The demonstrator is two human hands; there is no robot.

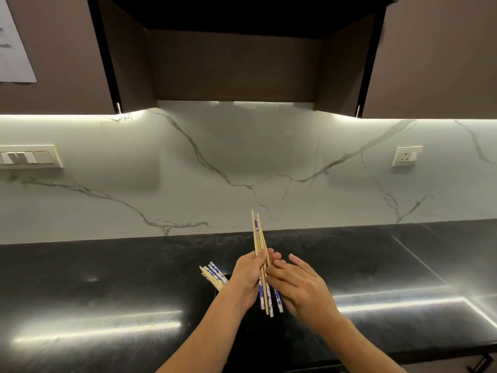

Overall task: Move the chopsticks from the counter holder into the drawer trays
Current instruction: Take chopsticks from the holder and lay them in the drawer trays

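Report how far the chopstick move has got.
Done: nothing visibly; no drawer or tray is in view. In hand: the left hand grips a bundle of wooden chopsticks with blue-patterned ends, and the right hand touches them. Left: more blue-patterned chopsticks remain behind the left hand, over the black counter.

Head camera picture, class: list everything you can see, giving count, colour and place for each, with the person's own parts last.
Held chopsticks: a few, tan with blue-and-white ends, upright in the left hand.
Other chopsticks: several, same colours, left of the hands.
Counter: one, glossy black, across the front.
Wall: one, white marble, behind the counter.
Socket: one, cream, wall right.
Switch panel: one, cream, wall left.
Cabinet: one, dark brown, overhead.
Left hand: gripping chopsticks.
Right hand: fingers touching the bundle.
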